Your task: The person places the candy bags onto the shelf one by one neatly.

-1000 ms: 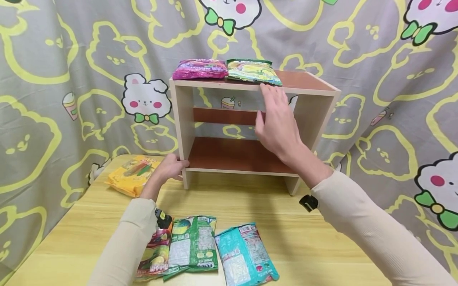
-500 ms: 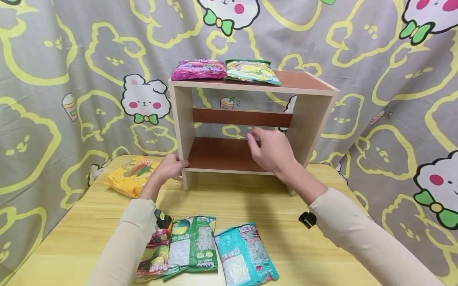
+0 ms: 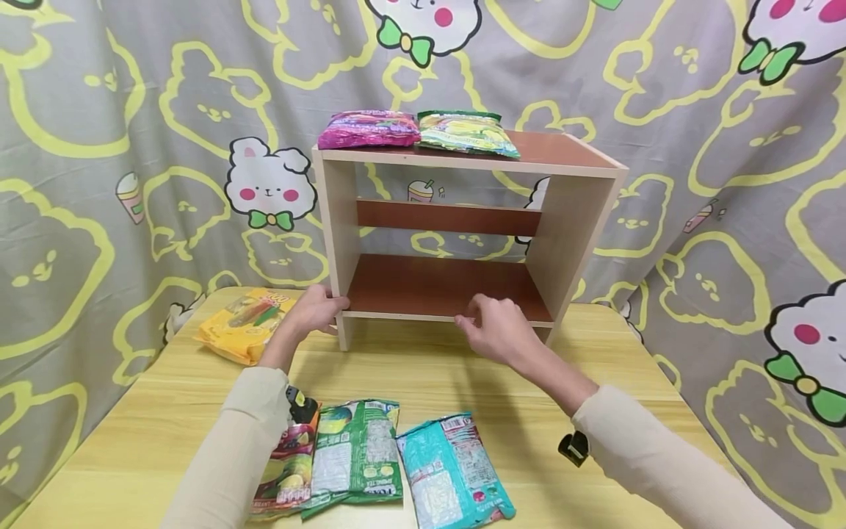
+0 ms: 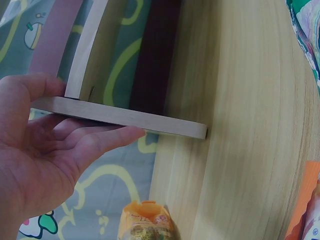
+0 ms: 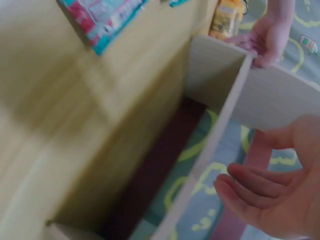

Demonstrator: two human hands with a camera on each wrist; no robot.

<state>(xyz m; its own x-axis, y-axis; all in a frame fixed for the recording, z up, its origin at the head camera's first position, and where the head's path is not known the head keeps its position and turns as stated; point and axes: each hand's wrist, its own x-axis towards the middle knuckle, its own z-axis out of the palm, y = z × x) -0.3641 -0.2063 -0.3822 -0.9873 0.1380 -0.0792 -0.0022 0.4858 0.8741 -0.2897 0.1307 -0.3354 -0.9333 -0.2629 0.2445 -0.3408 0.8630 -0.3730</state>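
A small wooden shelf unit (image 3: 423, 283), with pale sides and reddish-brown boards, stands upright on the table. My left hand (image 3: 313, 310) grips its left side panel low down; in the left wrist view the thumb lies inside the panel (image 4: 165, 123) and the fingers outside. Just in front of the lower board's edge, my right hand (image 3: 500, 329) hangs with loosely bent fingers and nothing in it. In the right wrist view its fingers and thumb (image 5: 295, 137) are apart. On the unit's top lie a purple snack bag (image 3: 370, 130) and a green-and-yellow snack bag (image 3: 465, 133), side by side.
A yellow snack bag (image 3: 244, 327) lies left of the unit. Nearer on the table (image 3: 562, 485) are a red bag (image 3: 291, 470), partly behind the left sleeve, a green bag (image 3: 357, 452) and a teal bag (image 3: 456, 470). A patterned curtain (image 3: 165, 257) hangs behind.
My right hand has come down from the top board's front edge to in front of the lower board, its fingers bending more. The left hand and the bags have stayed put.
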